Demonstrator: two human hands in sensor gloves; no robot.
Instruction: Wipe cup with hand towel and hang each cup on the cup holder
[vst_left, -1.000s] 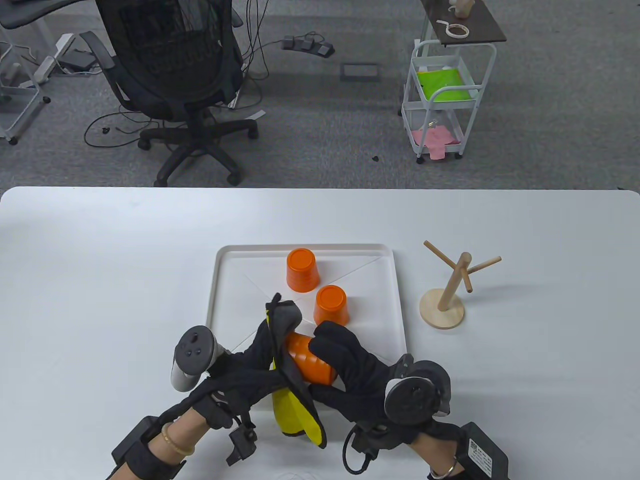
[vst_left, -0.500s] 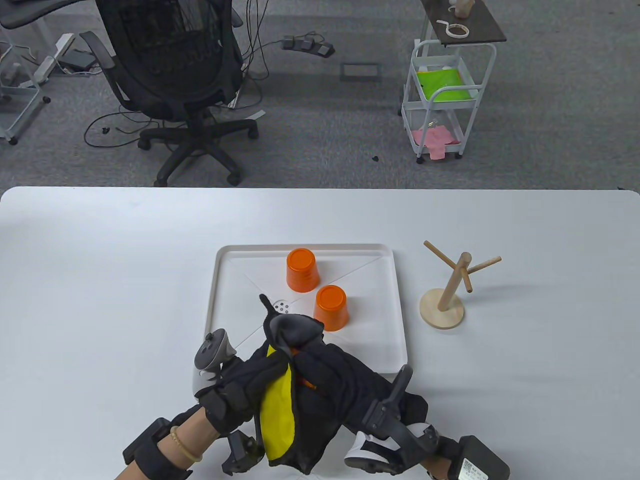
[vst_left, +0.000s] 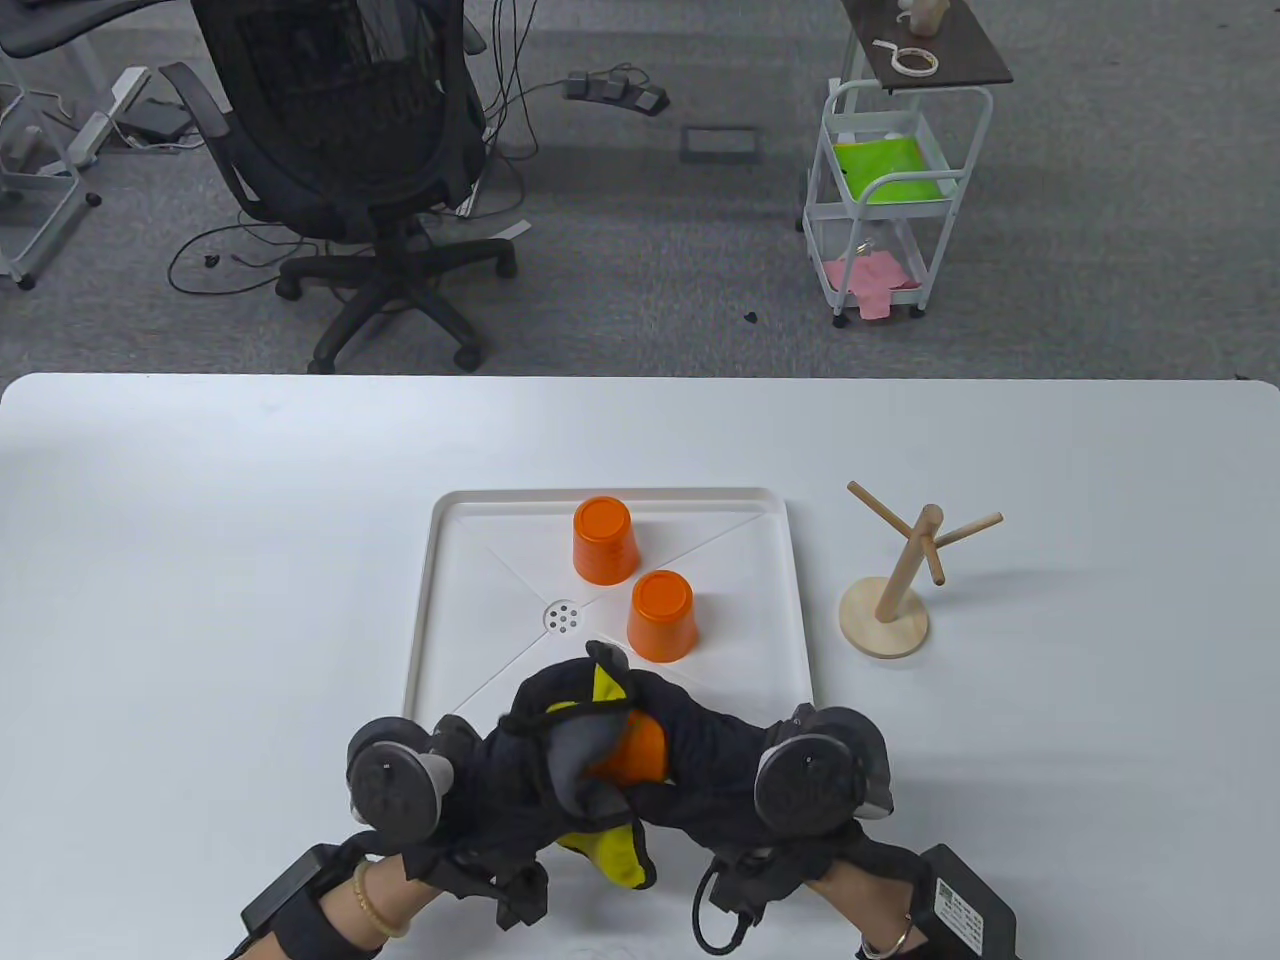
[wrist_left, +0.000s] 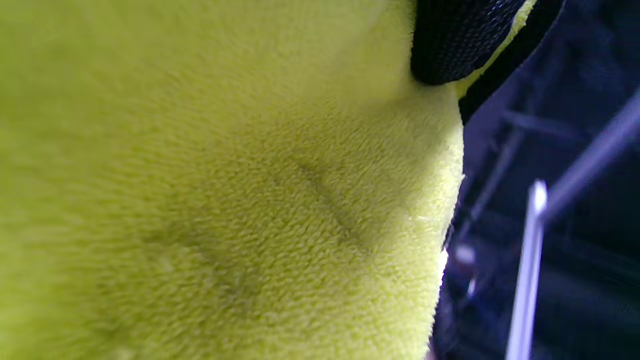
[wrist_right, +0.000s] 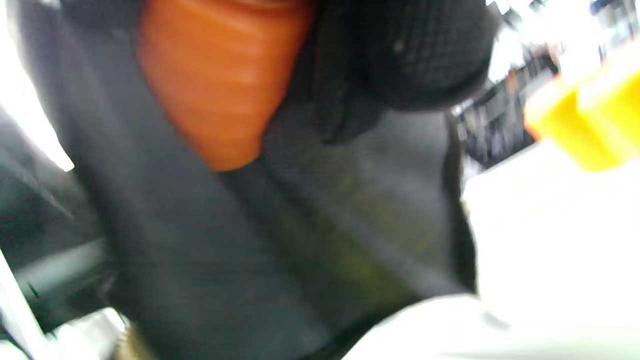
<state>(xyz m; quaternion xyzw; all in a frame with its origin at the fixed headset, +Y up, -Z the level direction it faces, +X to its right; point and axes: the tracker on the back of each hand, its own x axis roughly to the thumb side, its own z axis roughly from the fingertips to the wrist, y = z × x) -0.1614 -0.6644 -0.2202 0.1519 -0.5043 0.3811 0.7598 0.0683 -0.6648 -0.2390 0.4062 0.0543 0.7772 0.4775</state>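
Both hands are meeting at the near edge of the white tray (vst_left: 425, 640), low over the desk (vst_left: 200, 560). The right hand (vst_left: 700, 760) is gripping an orange cup (vst_left: 632, 750), its fingers curling around the cup's side; in the right wrist view the ribbed orange wall is showing under the gloved fingers (wrist_right: 415, 55). The left hand (vst_left: 500, 780) is holding the hand towel (vst_left: 610, 850), yellow on one face and grey on the other, and is pressing it against the cup with curled fingers. The towel is wrapping part of the cup, with a yellow corner sticking up behind the hands and a yellow fold hanging down in front of them. The left wrist view is almost filled by the yellow fleece.

Two more orange cups are standing upside down on the tray: one (vst_left: 604, 540) near the far rim, the other (vst_left: 661, 615) closer to the hands and just beside the drain hole (vst_left: 563, 617). The wooden cup holder (vst_left: 890, 590) is standing upright on the desk to the right of the tray, apart from it, and its pegs are carrying no cup.
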